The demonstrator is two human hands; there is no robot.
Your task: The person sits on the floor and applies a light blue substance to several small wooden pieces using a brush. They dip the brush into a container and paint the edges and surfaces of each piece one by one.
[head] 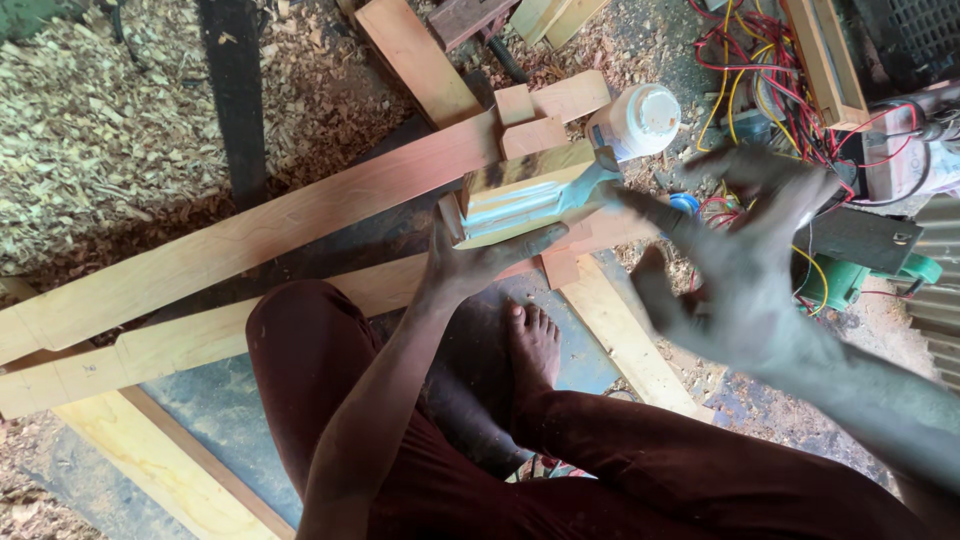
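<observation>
My left hand (478,262) grips a short moulded wooden block (528,190) from below, thumb along its front edge. The block's face is smeared with pale glue. My right hand (745,265) is blurred, fingers spread apart, and its forefinger touches the glue-covered right end of the block. The block rests over long wooden planks (300,215) that run across my lap area. A white plastic glue jar (636,120) stands just behind the block.
Wood shavings (110,110) cover the ground at the left. Tangled red and yellow wires (760,70) and a green power tool (850,278) lie at the right. More planks (630,345) lie by my bare foot (532,345). My legs in maroon trousers fill the bottom.
</observation>
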